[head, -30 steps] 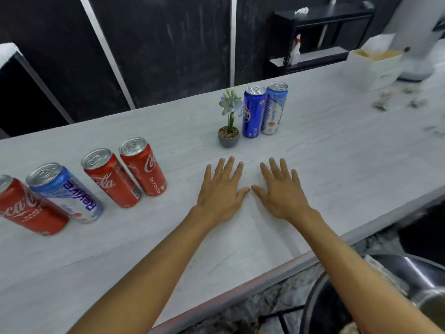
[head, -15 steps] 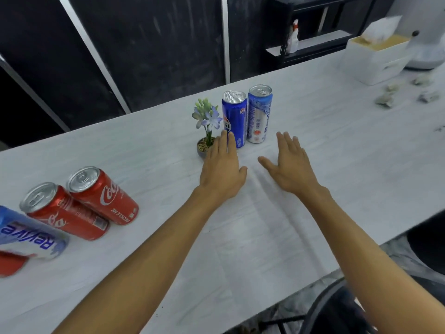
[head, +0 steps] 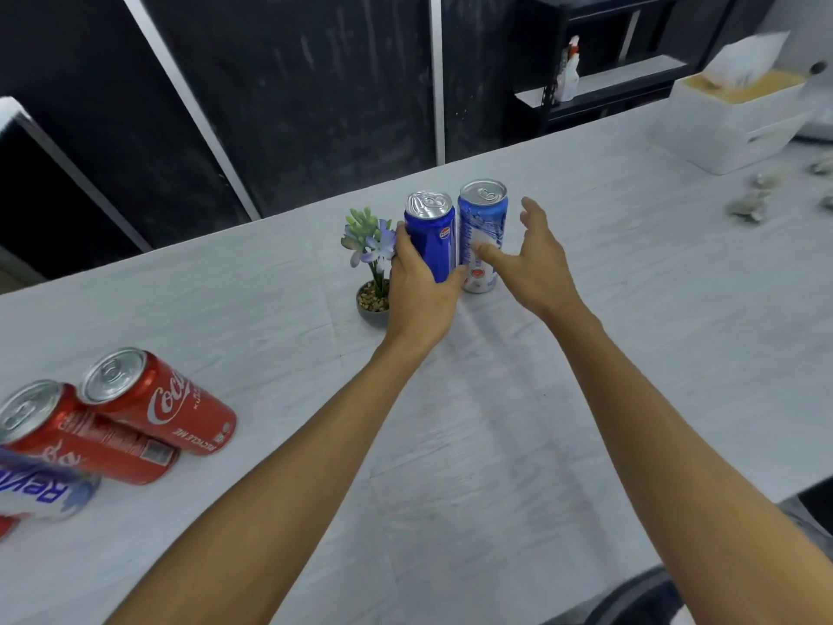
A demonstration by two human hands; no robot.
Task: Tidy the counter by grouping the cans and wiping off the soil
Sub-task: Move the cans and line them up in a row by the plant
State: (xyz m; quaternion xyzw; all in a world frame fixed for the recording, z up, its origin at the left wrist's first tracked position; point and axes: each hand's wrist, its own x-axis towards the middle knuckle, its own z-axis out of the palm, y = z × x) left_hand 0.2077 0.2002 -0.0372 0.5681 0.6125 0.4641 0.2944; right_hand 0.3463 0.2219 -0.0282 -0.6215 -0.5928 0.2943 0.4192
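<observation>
Two tall cans stand side by side at the back of the white counter (head: 586,399): a dark blue can (head: 432,236) and a light blue and white can (head: 483,232). My left hand (head: 419,290) wraps around the lower part of the dark blue can. My right hand (head: 536,259) is spread open around the light blue can, thumb touching its front, fingers apart behind it. Two red cola cans (head: 180,408) (head: 85,439) and a blue and white can (head: 40,489) stand at the left edge.
A small potted flower (head: 372,268) stands right beside my left hand. A white tissue box (head: 739,115) sits at the back right, with grey clumps of soil (head: 748,205) on the counter near it. A black shelf stands behind.
Both hands have moved forward from flat on the counter to the two blue cans. My left hand has closed around the dark blue can; my right hand has reached the light blue one.
</observation>
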